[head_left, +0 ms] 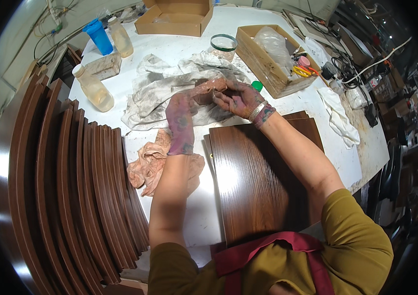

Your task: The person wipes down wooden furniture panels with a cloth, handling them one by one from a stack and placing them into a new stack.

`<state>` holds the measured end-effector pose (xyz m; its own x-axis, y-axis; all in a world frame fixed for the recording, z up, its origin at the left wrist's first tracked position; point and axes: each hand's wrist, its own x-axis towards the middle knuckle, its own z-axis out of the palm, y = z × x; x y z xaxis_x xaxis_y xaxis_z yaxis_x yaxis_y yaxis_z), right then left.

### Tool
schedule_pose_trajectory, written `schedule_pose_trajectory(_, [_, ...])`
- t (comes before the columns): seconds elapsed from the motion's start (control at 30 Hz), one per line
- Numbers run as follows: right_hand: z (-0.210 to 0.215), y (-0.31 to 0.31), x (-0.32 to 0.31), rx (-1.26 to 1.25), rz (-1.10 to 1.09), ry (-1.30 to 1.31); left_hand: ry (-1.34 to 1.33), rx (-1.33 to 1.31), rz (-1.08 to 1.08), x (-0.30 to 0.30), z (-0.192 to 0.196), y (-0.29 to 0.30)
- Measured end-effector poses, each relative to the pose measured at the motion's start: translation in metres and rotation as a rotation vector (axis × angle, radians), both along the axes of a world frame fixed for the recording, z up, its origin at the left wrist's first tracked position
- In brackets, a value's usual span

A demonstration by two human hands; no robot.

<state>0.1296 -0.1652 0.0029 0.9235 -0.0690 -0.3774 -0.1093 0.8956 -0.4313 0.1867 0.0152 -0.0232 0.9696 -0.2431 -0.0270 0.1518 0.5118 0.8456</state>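
Observation:
Both my hands wear thin, stained purple patterned gloves and meet over the crumpled grey-white cloth [145,101] in the middle of the table. My left hand [183,105] is closed, its fingers reaching right around a small wet-looking, pinkish-brown thing [211,87] whose kind I cannot make out. From the right, my right hand [241,100] has its fingers bent against that same thing. Just below my left wrist lies a crumpled pinkish-brown rag [152,164]. A dark wood-grain panel [253,172] lies flat in front of me, under my right forearm.
Brown panels [78,187] stand in a row at the left. Beyond are clear bottles [93,88], a blue cup [99,38], an open cardboard box [172,19] and a glass jar [223,46]. Another box [273,64] holds plastic bags and orange-handled pliers [303,72]. A white cloth [339,118] lies right.

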Motion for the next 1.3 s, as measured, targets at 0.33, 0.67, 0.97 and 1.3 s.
schedule_pose_trajectory(0.33, [0.004,0.004,-0.006,-0.072,0.068,0.074,-0.172,-0.105,-0.009,0.005,-0.020,-0.002])
schedule_pose_trajectory(0.67, [-0.002,0.003,-0.011,-0.100,0.060,0.000,-0.061,-0.118,0.062,0.003,-0.022,0.003])
schedule_pose_trajectory(0.97, [0.002,0.000,-0.013,-0.587,-0.050,-0.170,-0.730,0.700,0.359,0.009,0.005,0.017])
schedule_pose_trajectory(1.3, [-0.010,-0.027,-0.017,-0.108,0.145,-0.200,-1.225,1.280,0.321,0.029,0.018,-0.002])
